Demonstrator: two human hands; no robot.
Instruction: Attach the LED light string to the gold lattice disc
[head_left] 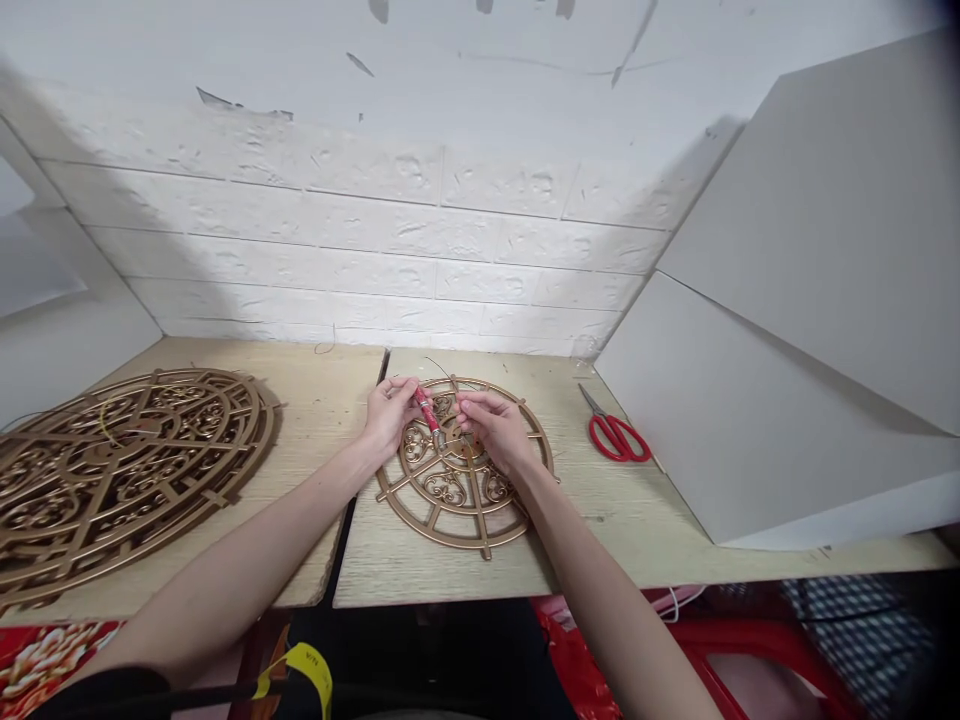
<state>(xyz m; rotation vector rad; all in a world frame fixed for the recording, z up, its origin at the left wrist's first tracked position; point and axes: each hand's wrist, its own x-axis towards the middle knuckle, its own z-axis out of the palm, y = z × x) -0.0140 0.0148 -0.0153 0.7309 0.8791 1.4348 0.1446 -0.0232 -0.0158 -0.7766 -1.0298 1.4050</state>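
A round gold lattice frame (480, 545) with scrollwork lies flat on the table in front of me. Over its upper left part, my left hand (390, 412) is closed around a small red tube with pale bands (426, 408), tilted with its lower end near the frame's hub. My right hand (491, 425) is above the right side of the frame, thumb and fingers pinched together. From its fingertips a thin dark wire (441, 367) seems to run up and to the left. The fingers hide where the wire's other end goes.
Several similar gold frames (217, 490) are stacked on the left tabletop. Red-handled scissors (619, 438) lie to the right, beside a white panel (675, 400). A gap separates the two tabletops. The white brick-patterned wall (420, 235) stands behind; a red stool (750, 635) is below.
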